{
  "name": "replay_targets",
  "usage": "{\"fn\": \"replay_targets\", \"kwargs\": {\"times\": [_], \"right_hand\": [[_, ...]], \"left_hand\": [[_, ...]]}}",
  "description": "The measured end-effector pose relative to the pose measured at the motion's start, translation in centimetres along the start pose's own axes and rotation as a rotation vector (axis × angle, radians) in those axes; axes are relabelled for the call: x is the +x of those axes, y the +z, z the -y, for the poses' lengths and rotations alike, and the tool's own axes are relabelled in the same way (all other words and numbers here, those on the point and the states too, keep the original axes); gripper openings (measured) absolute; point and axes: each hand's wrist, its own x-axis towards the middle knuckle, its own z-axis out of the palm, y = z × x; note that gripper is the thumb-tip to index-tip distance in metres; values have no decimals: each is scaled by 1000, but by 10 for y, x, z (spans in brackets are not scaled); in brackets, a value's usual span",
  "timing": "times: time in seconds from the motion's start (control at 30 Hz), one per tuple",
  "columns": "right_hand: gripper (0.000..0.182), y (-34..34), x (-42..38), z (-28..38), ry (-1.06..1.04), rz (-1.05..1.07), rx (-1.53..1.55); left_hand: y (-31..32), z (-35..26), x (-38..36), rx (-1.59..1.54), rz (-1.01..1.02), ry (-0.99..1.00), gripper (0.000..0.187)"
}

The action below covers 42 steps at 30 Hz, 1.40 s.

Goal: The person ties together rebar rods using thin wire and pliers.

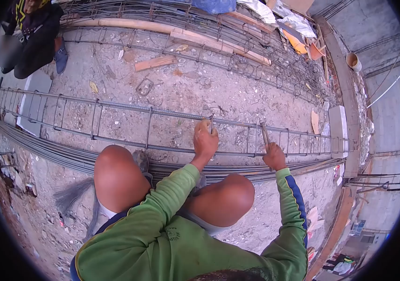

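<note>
A long rebar cage (172,113) with square stirrups lies crosswise before my knees. My left hand (206,138) is closed at the cage's upper bar, fingers round a stirrup's upright side. My right hand (275,156) grips a slim metal tool (265,134), whose upper end is by the upper bar, right of my left hand. Under and nearer than the cage runs a bundle of loose steel bars (64,157). A bunch of thin tie wire (76,194) lies left of my left knee.
A person (38,37) crouches at the upper left. More rebar cages (284,70) and wooden planks (155,63) lie beyond. White blocks (338,124) stand under the cage's right end, near a bucket (353,62) and an orange dustpan-like object (316,51).
</note>
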Motion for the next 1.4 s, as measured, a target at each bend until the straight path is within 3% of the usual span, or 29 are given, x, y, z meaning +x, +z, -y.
{"fn": "replay_targets", "kwargs": {"times": [0.1,0.17,0.23,0.33,0.4,0.43,0.53,0.63,0.7,1.07,1.17,1.23,1.3,1.33,1.37,1.4], "right_hand": [[24,-36,16,7,-129,24,-31],[20,-67,23,40,-72,-11,-50],[19,-105,33,82,-252,-38,-145],[23,-138,60,135,-363,76,-283],[44,-148,79,169,-591,12,-673],[44,-151,87,185,-602,27,-689],[67,-153,108,212,-730,-80,-850],[68,-149,120,230,-799,-127,-898],[66,-147,124,243,-823,-106,-916],[46,-165,142,281,-860,-10,-953],[37,-174,146,282,-810,118,-929],[38,-180,147,282,-950,52,-1002],[40,-182,141,284,-369,513,-867],[46,-182,142,279,-259,691,-804],[39,-180,144,273,-259,841,-764],[40,-185,137,290,-30,941,-602]], "left_hand": [[-3,-7,0,-92,-19,-70,36],[-1,-2,2,-115,-16,-93,36],[3,0,0,-143,8,-113,37],[3,1,1,-142,-63,-34,37],[-3,-1,5,-184,-65,18,39],[-1,2,5,-194,-70,-4,39],[-4,2,8,-221,-59,3,41],[-6,1,8,-319,-76,-5,26],[-2,4,6,-300,-15,-21,43],[-10,2,14,-357,6,-60,37],[-15,-2,16,-360,-12,-69,35],[-17,-6,17,-369,7,-89,35],[-19,-8,17,-368,-12,-82,35],[-20,-8,17,-359,-32,-74,35],[-21,-8,17,-362,-33,-78,35],[-23,-9,17,-365,-20,-91,35]]}}
